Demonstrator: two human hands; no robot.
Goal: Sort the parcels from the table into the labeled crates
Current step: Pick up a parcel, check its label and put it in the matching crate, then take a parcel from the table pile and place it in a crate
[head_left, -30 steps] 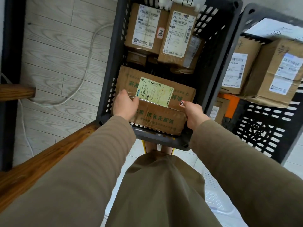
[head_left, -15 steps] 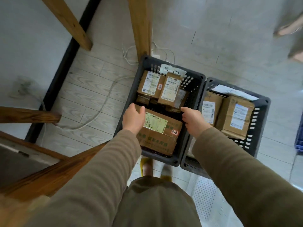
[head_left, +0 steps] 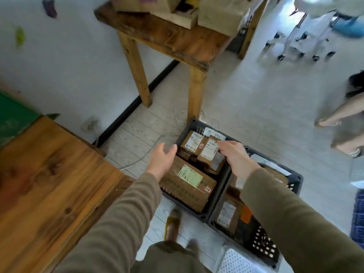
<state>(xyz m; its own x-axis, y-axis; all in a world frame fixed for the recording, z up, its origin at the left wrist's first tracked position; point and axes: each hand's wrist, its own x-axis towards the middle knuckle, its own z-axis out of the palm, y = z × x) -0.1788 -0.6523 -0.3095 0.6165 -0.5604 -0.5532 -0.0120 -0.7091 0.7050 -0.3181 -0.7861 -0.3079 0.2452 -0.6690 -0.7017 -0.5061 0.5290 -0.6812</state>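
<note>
The drop looks done: the big parcel, green label up, lies flat across the near half of the left crate, and neither hand is on it. The left hand hangs released, fingers loose, over that crate's left rim; the right hand hovers over the back half, fingers loosely bent and grasping nothing. Behind the big parcel two smaller parcels stand side by side against the back wall, under a handwritten tag I cannot read. The right crate, touching the left one, holds a white-labelled parcel and others mostly hidden by the right sleeve. Next, I judge, comes a fetch from the far counter, where boxes wait. That calls for reading the label and matching it to a crate's tag.
</note>
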